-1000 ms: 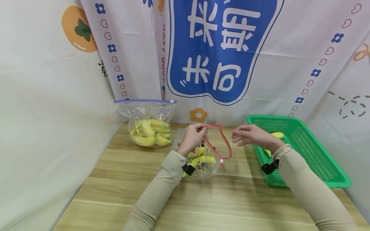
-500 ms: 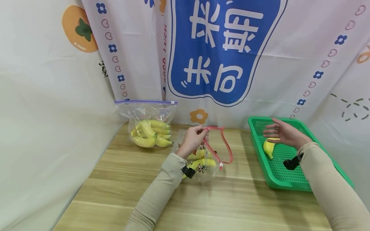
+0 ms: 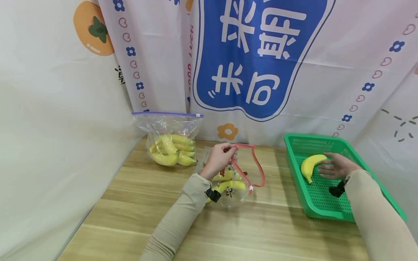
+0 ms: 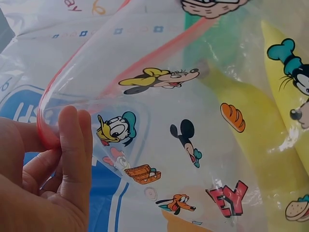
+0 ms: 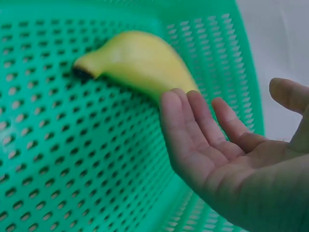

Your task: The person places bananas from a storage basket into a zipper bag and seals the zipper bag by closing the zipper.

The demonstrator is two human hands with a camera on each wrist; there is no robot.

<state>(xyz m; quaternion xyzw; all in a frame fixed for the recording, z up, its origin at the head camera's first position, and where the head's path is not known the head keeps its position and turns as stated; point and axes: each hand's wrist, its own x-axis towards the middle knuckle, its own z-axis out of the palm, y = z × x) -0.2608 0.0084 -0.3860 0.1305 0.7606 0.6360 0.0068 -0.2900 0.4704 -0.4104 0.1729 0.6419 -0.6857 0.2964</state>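
My left hand (image 3: 219, 159) pinches the red-rimmed mouth of a clear zip bag (image 4: 159, 111) printed with cartoon figures. Bananas (image 3: 230, 186) lie inside that bag, and its red rim (image 3: 259, 165) gapes toward the right. Over the green basket (image 3: 311, 209), my right hand (image 3: 337, 166) has its fingers extended beside a single banana (image 3: 311, 166). In the right wrist view the fingertips (image 5: 171, 99) overlap one end of this banana (image 5: 140, 60); whether they touch it I cannot tell.
A second clear bag (image 3: 169, 125) with a purple zip stands at the back left, holding several bananas (image 3: 169, 148). The wooden table (image 3: 147, 203) meets a printed cloth (image 3: 261, 127) at its back edge.
My right hand has moved right from beside the bag's mouth and down into the basket area, close to the banana. My left hand keeps its pinch on the bag.
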